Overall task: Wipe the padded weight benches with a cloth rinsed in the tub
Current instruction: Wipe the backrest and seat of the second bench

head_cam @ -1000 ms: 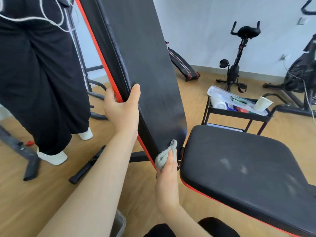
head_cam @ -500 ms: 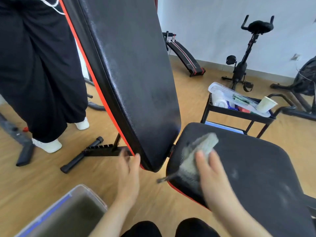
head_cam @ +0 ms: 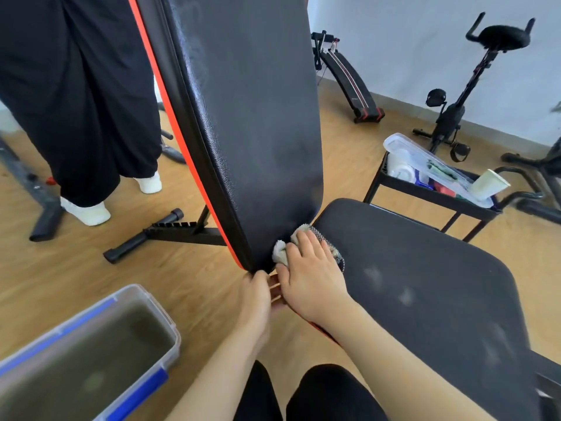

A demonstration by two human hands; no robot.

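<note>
The weight bench has a black backrest pad with red trim, raised steeply, and a flat black seat pad to its right. My right hand presses a pale grey cloth into the gap where the backrest's lower end meets the seat. My left hand sits just below the backrest's bottom corner, fingers touching its underside and holding nothing I can see. A clear plastic tub with blue clips, filled with murky water, stands on the floor at lower left.
A person in black trousers and white shoes stands left of the bench. The bench's black floor frame lies behind. A black cart with supplies and a paper cup stands right. An exercise bike and sit-up board are by the wall.
My left hand dropped from the backrest's side edge to its bottom corner. My right hand swept the cloth over the seat's front and back into the gap. The view tilted down, showing the tub.
</note>
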